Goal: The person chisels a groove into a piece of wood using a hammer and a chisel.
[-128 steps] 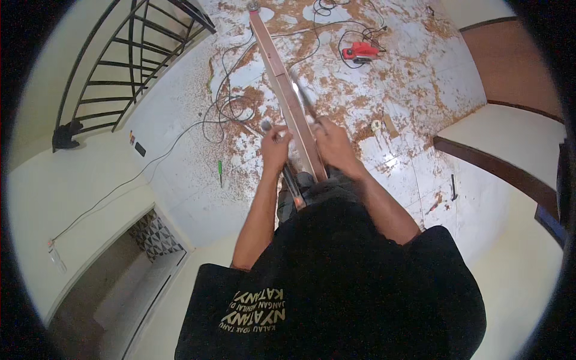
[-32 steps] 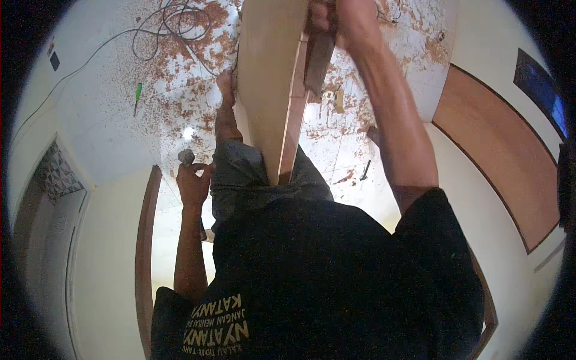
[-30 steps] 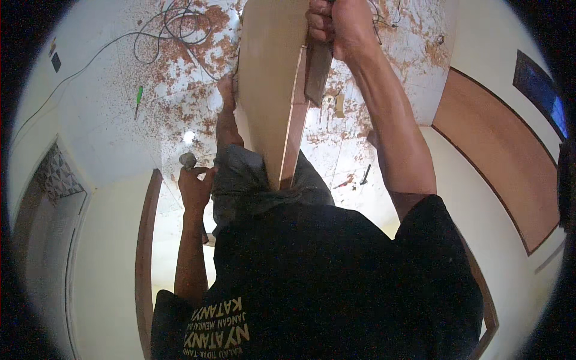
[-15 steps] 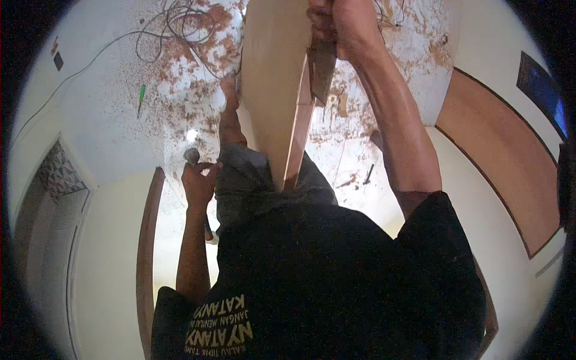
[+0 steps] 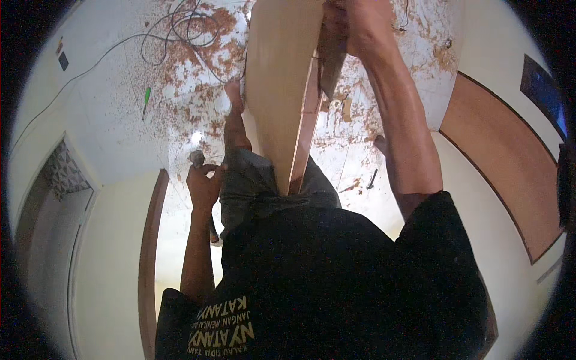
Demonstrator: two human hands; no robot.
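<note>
A long pale wooden board (image 5: 276, 90) stands on edge between my legs, its reddish narrow edge turned up to the right. At the far end of that edge, my right hand (image 5: 363, 24) is closed around a short brown wood piece (image 5: 333, 66), pressing it against or close beside the board. Its fingertips are partly hidden. My left hand (image 5: 204, 186), left of my thigh, grips what looks like a hammer; its grey rounded head (image 5: 196, 157) shows above the fist and its dark handle hangs below.
Wood shavings cover the white floor. A dark cable (image 5: 192, 30) lies coiled at the far left, near a green-handled screwdriver (image 5: 146, 99). Wood scraps (image 5: 347, 110) and a dark slim tool (image 5: 372, 179) lie right of the board. A brown panel (image 5: 492, 162) lines the right wall.
My right hand and the short wood piece have slid slightly farther along the board's edge, baring more of it. My left hand keeps its hold; the whole view has shifted a little.
</note>
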